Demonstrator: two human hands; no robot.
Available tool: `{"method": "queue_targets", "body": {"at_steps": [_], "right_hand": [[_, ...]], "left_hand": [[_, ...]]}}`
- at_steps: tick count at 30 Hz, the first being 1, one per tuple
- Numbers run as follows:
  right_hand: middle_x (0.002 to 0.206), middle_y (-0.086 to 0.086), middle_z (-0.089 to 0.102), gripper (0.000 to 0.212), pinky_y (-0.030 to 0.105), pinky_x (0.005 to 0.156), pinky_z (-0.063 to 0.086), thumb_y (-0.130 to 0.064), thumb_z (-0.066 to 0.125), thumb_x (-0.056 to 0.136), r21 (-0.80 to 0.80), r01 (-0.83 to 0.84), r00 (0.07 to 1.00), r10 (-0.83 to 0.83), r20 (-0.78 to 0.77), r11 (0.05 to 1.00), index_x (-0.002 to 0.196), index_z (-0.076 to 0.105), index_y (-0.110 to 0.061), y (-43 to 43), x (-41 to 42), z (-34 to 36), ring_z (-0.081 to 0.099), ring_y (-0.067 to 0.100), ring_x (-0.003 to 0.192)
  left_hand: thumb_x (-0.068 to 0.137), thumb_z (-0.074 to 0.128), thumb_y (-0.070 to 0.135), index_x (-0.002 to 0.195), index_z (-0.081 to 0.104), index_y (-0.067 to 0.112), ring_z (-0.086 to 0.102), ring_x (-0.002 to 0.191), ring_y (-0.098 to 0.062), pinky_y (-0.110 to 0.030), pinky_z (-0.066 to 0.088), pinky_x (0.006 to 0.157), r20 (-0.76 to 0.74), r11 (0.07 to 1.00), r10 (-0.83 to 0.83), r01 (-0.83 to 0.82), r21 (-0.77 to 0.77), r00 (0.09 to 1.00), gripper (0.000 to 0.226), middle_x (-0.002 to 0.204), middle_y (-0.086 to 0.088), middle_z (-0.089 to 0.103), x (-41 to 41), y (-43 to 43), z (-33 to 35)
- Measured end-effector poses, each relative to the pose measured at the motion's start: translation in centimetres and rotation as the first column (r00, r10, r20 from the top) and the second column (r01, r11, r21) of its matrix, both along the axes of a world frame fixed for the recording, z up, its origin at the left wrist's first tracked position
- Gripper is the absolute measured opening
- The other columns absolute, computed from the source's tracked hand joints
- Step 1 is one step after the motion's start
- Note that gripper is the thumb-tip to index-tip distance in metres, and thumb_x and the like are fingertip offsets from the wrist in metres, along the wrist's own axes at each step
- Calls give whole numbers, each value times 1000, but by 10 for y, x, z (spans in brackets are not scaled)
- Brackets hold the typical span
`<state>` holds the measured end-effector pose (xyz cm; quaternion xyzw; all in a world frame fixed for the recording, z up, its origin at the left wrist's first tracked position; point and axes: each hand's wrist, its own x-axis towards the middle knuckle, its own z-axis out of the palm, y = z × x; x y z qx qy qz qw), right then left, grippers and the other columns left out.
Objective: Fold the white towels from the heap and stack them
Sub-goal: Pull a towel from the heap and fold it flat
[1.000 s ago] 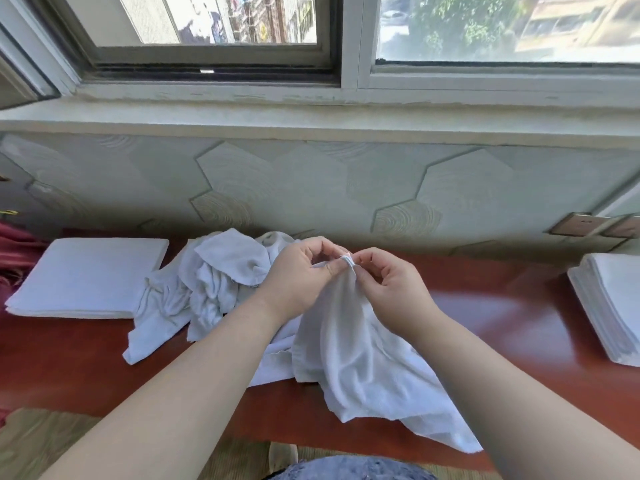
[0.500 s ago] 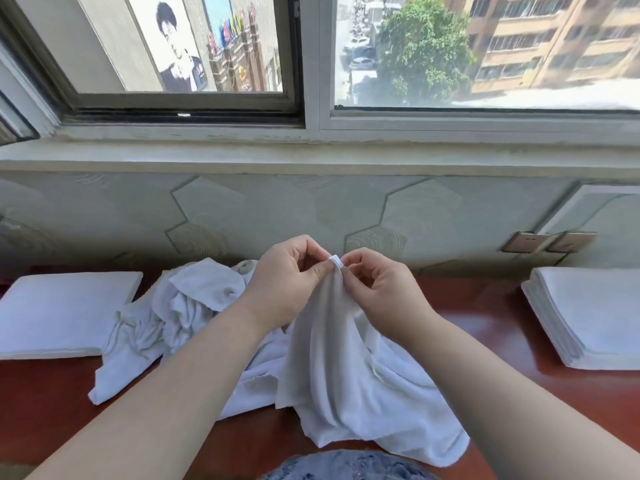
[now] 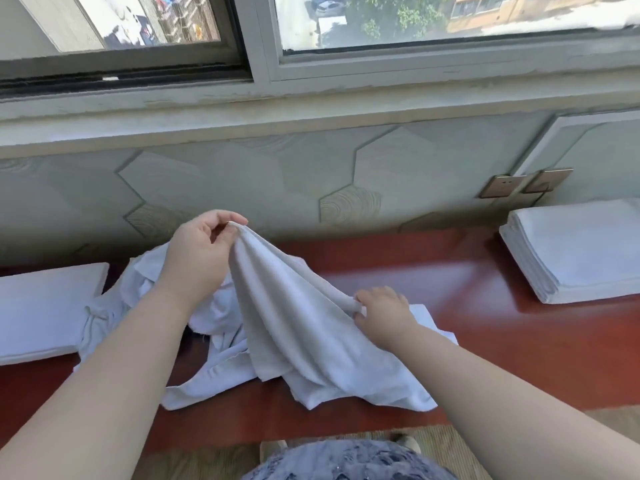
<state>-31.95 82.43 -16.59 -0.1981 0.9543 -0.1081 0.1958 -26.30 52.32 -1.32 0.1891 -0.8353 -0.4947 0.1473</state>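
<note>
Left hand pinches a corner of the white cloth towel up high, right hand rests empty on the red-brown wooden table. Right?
No. The head view shows the right hand gripping an edge of the white cloth towel, not resting empty; the left hand does pinch its raised corner.

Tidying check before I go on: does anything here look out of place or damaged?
Nothing task-related: the left stack and right stack sit square, the heap is merely unfolded. Only the window frame looks chipped along its lower edge.
</note>
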Motion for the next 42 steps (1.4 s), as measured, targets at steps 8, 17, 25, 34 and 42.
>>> {"method": "queue_targets", "body": {"at_steps": [8, 17, 25, 34, 42], "right_hand": [[72, -5, 52, 20, 34, 77, 33, -23, 58, 87, 26, 398, 917, -398, -21, 917, 76, 40, -22, 62, -36, 8, 50, 29, 81], [83, 1, 56, 12, 33, 69, 41, -11, 54, 90, 46, 572, 821, -571, -25, 819, 81, 47, -16, 146, -58, 29, 60, 33, 89], [82, -1, 64, 14, 30, 68, 45, -18, 51, 98, -112, 566, 809, -523, 269, 817, 87, 60, -16, 137, -58, 20, 62, 26, 84], [69, 9, 58, 21, 36, 74, 55, -16, 64, 84, 104, 824, 418, -721, 552, 557, 65, 57, -13, 110, -57, -42, 59, 28, 70], [106, 19, 72, 27, 48, 90, 58, -29, 62, 100, 73, 892, 253, -628, 736, 445, 107, 65, -3, 95, -69, -21, 70, 34, 102]], "left_hand": [[101, 50, 17, 110, 70, 18, 65, 83, -13, -28, 49, 72, 104, 926, 367, -353, -132, 925, 22, 95, -1, 70, 9, -51, -46], [105, 46, 14, 120, 70, 7, 57, 101, -31, -39, 44, 85, 227, 879, 472, -436, -191, 852, 29, 118, -17, 68, 11, -84, -68], [100, 46, 18, 117, 70, 14, 60, 104, -30, -38, 43, 83, 249, 912, 399, -353, -209, 883, 30, 115, -10, 70, 5, -84, -66], [106, 48, 18, 115, 65, 19, 61, 98, -27, -37, 46, 75, 280, 942, 320, -271, -200, 905, 20, 106, -6, 67, 41, -65, -85], [103, 50, 15, 117, 70, 19, 61, 102, -24, -32, 44, 74, 387, 952, 263, -172, -253, 884, 24, 108, -2, 68, 45, -74, -80]]}}
